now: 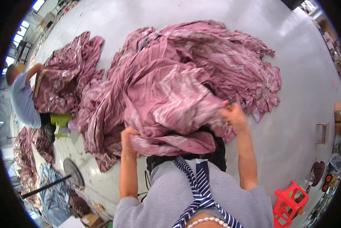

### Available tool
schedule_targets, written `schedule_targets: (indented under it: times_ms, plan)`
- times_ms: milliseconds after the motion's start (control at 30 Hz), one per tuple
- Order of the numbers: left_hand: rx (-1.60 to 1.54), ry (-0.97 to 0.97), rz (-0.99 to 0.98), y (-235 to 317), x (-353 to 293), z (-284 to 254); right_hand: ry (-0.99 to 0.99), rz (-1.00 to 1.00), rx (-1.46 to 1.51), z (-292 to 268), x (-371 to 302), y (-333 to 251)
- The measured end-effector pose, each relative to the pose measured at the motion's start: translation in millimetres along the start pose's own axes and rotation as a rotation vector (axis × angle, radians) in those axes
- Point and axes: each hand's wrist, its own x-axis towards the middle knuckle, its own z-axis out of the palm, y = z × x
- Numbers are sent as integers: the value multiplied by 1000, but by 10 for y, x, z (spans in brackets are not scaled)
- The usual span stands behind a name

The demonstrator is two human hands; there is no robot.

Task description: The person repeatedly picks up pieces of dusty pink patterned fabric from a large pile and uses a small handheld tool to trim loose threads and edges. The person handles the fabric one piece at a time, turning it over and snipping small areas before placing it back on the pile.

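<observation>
Grey floor (303, 91) is piled with pink cloth (170, 83) ahead, longest side-to-side; near edge's gripped by the left hand (129, 138), touched by the right hand (234, 116), grip too blurry to tell.

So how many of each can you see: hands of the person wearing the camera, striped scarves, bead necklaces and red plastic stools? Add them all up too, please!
Wearer's hands: 2, the left hand and right hand, both at the pink cloth
Striped scarf: 1
Bead necklace: 1
Red plastic stool: 1
Total: 5
</observation>
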Motion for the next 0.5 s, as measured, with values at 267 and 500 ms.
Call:
schedule_targets:
  times_ms: [267, 500]
  plan:
    - [819, 229, 436, 195, 685, -540, 55, -110, 73, 187, 958, 251]
    - [1168, 475, 977, -112, 248, -269, 403, -362, 13, 314, 385, 197]
